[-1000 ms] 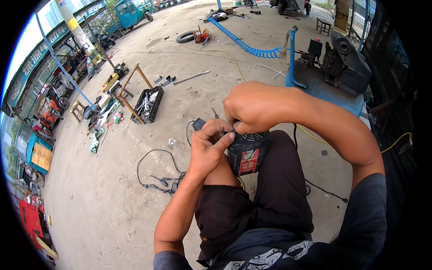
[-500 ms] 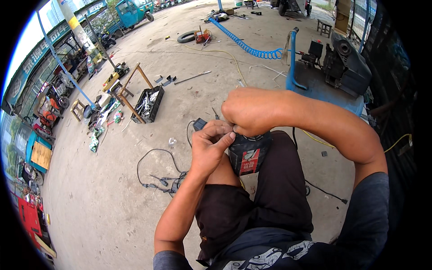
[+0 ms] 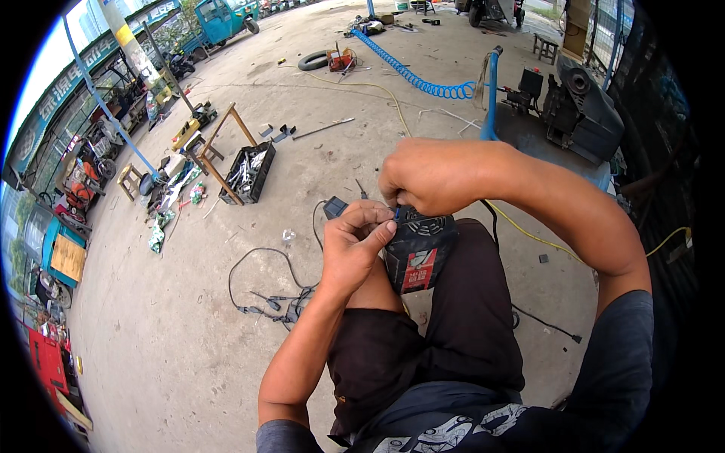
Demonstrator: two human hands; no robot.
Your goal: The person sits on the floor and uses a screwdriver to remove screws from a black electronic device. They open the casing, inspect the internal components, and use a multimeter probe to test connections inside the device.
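Far left, a tool crate (image 3: 261, 183) is sitting. Nearer, the left hand (image 3: 353, 240) is pinching a small blue piece (image 3: 397, 214) at the black box (image 3: 419, 240), which is resting between the legs (image 3: 477, 302); the right hand (image 3: 424, 177) is curling above, its grip hidden.

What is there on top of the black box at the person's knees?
A round slotted grille shows on the black box; the left hand and right hand cover the top's far left part, so what lies beneath cannot be seen. A small blue piece shows between them.
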